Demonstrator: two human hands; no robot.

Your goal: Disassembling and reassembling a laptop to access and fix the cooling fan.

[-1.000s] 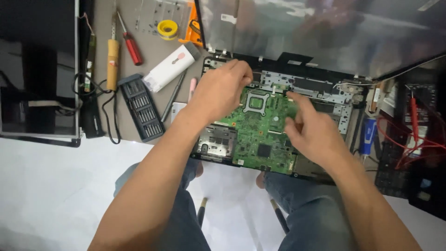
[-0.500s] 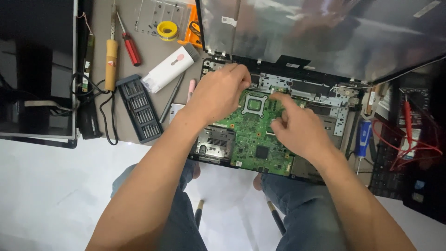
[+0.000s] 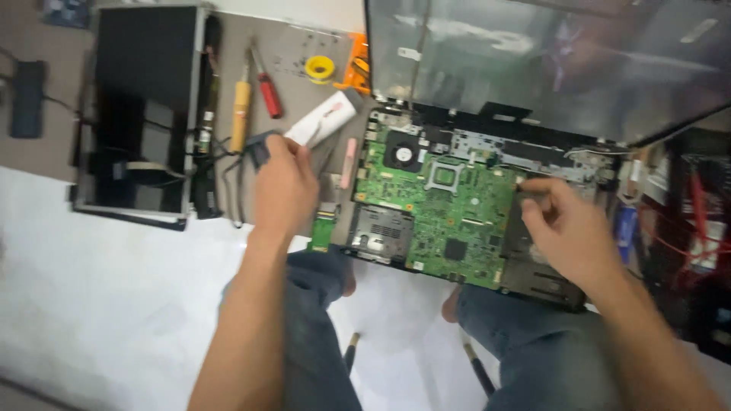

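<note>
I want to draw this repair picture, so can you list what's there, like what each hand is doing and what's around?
Left hand: lies over the dark bit case, next to a white stick-shaped gadget
Right hand: fingertips at the right edge of the green circuit board
Board: sits in an opened laptop base, lid screen tilted up behind
Tools: yellow-handled tool, red screwdriver, yellow tape roll
Far left: loose flat screen panel
Below: the person's knees in blue jeans

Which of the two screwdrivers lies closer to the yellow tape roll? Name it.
The red-handled screwdriver; the yellow-handled screwdriver lies on its far side from the yellow tape roll, nearer the dismantled screen panel.
</note>
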